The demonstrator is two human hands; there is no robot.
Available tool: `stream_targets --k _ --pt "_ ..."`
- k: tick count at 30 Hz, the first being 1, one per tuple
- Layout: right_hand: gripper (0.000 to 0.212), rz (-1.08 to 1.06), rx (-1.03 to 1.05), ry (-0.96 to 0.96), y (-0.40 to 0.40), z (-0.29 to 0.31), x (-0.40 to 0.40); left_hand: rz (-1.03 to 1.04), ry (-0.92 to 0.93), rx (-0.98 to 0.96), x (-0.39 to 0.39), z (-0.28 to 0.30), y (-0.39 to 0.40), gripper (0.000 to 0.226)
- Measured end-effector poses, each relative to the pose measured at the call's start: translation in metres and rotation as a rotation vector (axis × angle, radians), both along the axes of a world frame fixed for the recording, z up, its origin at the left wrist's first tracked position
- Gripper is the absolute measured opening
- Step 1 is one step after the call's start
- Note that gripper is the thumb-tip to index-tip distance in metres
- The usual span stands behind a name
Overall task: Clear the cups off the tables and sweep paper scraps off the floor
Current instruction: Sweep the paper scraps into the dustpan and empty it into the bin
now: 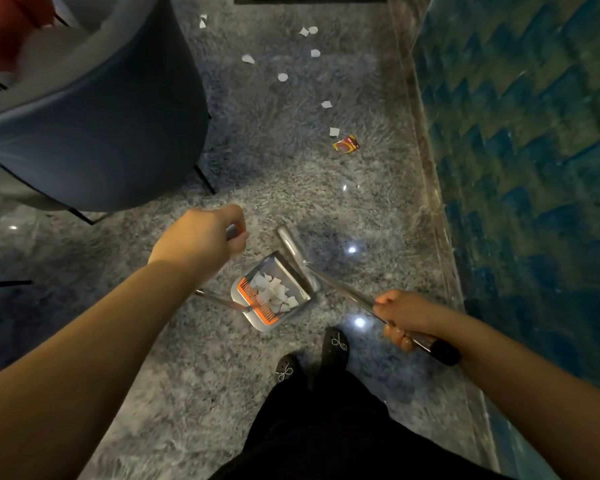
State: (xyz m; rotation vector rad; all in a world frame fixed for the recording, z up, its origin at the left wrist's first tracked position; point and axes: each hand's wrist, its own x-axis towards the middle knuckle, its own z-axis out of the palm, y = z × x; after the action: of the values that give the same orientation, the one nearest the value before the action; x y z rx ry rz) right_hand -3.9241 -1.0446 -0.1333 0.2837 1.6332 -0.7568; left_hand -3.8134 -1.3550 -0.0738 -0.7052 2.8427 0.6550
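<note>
A grey dustpan [257, 323] with an orange comb edge sits on the speckled floor in front of my feet, holding several white paper scraps [272, 292]. My left hand [201, 237] grips the top of the dustpan's long handle. My right hand [404, 322] grips a metal broom handle [343, 294], whose head [293, 249] lies at the dustpan's far side. Further ahead, several white paper scraps [282, 77] lie scattered on the floor, with a red and yellow wrapper [346, 144] near them.
A dark blue round chair [101, 126] on thin black legs stands at the left. A blue patterned wall [534, 168] with a stone skirting runs along the right. My feet in black shoes [335, 344] stand just behind the dustpan.
</note>
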Motion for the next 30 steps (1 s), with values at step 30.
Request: stream_targets --k 30 --pt "0.023 -0.111 0.000 0.233 -0.032 0.033 -0.317 0.121 0.069 -0.001 -0.298 0.045 -0.031 0.011"
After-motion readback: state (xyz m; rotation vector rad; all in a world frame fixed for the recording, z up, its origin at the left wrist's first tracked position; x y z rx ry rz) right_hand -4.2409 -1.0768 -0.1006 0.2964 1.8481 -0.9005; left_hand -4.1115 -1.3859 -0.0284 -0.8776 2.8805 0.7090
